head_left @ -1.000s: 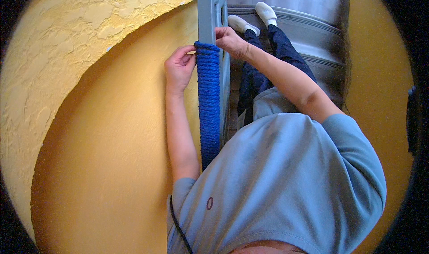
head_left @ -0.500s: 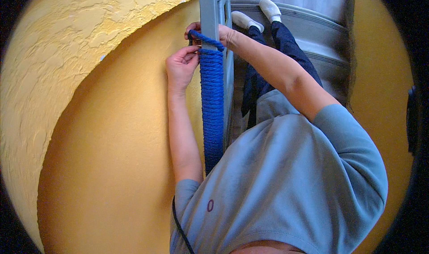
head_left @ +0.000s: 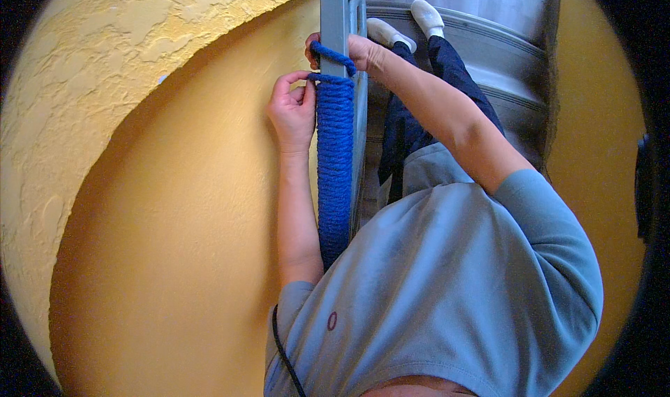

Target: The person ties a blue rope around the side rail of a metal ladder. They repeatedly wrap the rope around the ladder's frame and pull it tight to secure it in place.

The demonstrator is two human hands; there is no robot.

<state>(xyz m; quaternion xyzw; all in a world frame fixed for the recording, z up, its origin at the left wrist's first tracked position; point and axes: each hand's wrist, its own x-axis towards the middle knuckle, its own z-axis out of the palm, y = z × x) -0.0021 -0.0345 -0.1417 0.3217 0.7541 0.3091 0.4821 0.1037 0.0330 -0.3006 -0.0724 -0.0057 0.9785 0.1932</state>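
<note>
A grey railing bar point(head_left: 333, 9) runs along a yellow wall, and thick blue rope point(head_left: 335, 159) is wound around it in tight coils. My left hand point(head_left: 293, 111) grips the top of the coiled part, fingers curled against the rope. My right hand point(head_left: 359, 51) reaches over the bar from the other side and holds a loose turn of the blue rope point(head_left: 333, 53) slanting across the bar just beyond the coils.
The smooth yellow wall point(head_left: 174, 257) lies to the left, with rough textured plaster point(head_left: 105, 62) beyond it. Grey stair steps point(head_left: 502, 69) lie to the right of the railing, with my legs and white shoes point(head_left: 391, 30) on them.
Both hands have moved further along the bar. A new turn of blue rope has been brought across the bar above the coils.
</note>
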